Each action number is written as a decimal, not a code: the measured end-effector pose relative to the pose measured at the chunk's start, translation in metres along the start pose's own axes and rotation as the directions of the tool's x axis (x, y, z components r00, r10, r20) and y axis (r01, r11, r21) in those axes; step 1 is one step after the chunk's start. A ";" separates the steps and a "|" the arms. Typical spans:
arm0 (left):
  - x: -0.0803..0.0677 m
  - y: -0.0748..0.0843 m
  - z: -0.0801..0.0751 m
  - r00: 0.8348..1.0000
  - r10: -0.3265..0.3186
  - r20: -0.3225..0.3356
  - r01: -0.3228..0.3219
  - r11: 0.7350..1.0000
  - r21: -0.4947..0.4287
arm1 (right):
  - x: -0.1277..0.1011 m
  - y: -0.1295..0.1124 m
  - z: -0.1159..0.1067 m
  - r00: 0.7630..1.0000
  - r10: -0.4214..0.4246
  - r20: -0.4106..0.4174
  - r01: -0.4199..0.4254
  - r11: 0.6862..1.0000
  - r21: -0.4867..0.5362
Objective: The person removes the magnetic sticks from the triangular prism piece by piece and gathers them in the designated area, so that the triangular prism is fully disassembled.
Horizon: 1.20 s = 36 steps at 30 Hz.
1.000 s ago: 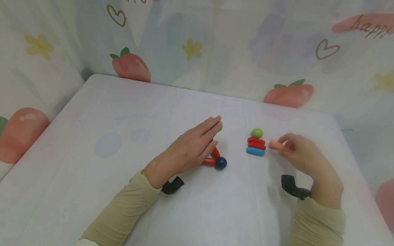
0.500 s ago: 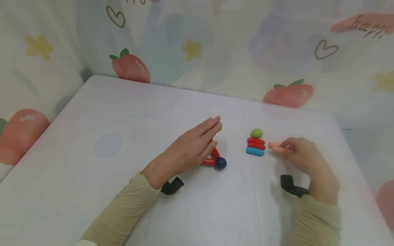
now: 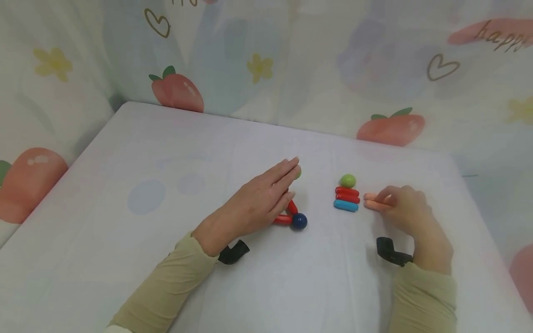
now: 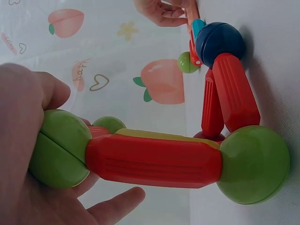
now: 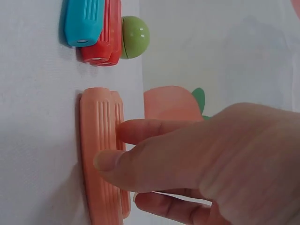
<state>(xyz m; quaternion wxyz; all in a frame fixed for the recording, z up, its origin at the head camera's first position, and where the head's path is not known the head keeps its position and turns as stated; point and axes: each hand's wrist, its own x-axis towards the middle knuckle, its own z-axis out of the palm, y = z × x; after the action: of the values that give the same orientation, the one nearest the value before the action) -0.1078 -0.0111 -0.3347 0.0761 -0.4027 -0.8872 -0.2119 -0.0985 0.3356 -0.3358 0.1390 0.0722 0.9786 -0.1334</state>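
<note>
A: Left hand (image 3: 254,203), status?

B: Fingers straight and together, laid flat over a small frame of rods and balls on the counter (image 3: 166,259). The wrist view shows a green ball (image 4: 58,149) against the palm and thumb, a red rod (image 4: 152,161) running from it to a second green ball (image 4: 255,164). Two more red rods (image 4: 236,93) climb from that ball to a dark blue ball (image 4: 219,42). Whether the fingers press down I cannot tell.

A: Right hand (image 3: 401,208)?

B: Fingers curled, tips resting on two peach rods (image 5: 101,154) lying side by side, touching, flat on the counter. Index fingertip (image 5: 105,159) on the nearer rod, a second finger on the one behind it.

A: Where do the peach rods sit relative to the other pieces?

B: Head view: at 3 o'clock of a small stack, just beside it, not touching. The stack: blue rod (image 3: 345,206) nearest the person, two red rods (image 3: 347,194) at its 12 o'clock, a green ball (image 3: 347,180) at the far end. The frame sits at 9 o'clock of the stack, well apart.

A: Anything else?

B: Peach-print cloth (image 3: 391,127) hangs behind the counter.
</note>
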 end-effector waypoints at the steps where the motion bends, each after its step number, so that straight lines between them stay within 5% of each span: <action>1: 0.000 0.000 0.000 1.000 0.002 -0.002 -0.002 1.000 0.000 | 0.000 0.000 0.000 1.000 0.001 0.001 -0.001 1.000 0.000; 9: -0.003 0.000 0.003 1.000 -0.013 -0.010 0.013 0.999 -0.046 | -0.004 -0.011 -0.003 0.998 -0.057 -0.001 0.057 0.997 0.043; 15: -0.002 0.002 0.004 0.998 -0.066 0.008 0.066 0.963 -0.261 | -0.018 -0.052 -0.006 0.970 -0.230 -0.081 0.237 0.967 0.089; 18: 0.000 0.002 0.001 0.992 -0.121 0.033 0.123 0.889 -0.440 | -0.028 -0.081 -0.002 0.894 -0.416 -0.167 0.437 0.893 0.109; 21: 0.002 -0.001 -0.002 0.983 -0.179 0.031 0.163 0.794 -0.585 | -0.037 -0.105 0.004 0.771 -0.593 -0.232 0.629 0.766 0.133; 24: 0.003 -0.009 -0.002 0.971 -0.234 0.048 0.204 0.707 -0.678 | -0.046 -0.124 0.010 0.694 -0.677 -0.246 0.720 0.668 0.191; 28: 0.003 -0.023 0.005 0.956 -0.253 0.151 0.268 0.538 -0.799 | -0.052 -0.142 0.019 0.645 -0.732 -0.219 0.761 0.591 0.268; 32: 0.000 -0.038 0.014 0.950 -0.212 0.229 0.293 0.353 -0.889 | -0.052 -0.155 0.031 0.618 -0.766 -0.176 0.778 0.564 0.278; 34: -0.002 -0.043 0.015 0.952 -0.192 0.239 0.290 0.308 -0.906 | -0.052 -0.159 0.035 0.622 -0.765 -0.165 0.775 0.572 0.269; 36: -0.003 -0.046 0.015 0.956 -0.175 0.238 0.281 0.298 -0.912 | -0.052 -0.162 0.037 0.631 -0.759 -0.163 0.769 0.583 0.263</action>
<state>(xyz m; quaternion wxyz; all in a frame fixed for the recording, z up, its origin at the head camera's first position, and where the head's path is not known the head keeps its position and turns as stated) -0.1395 -0.0333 -0.3639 -0.2416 -0.2516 -0.6522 -0.6731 -0.0684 0.1658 -0.3154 0.0389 -0.3320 0.8829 -0.3298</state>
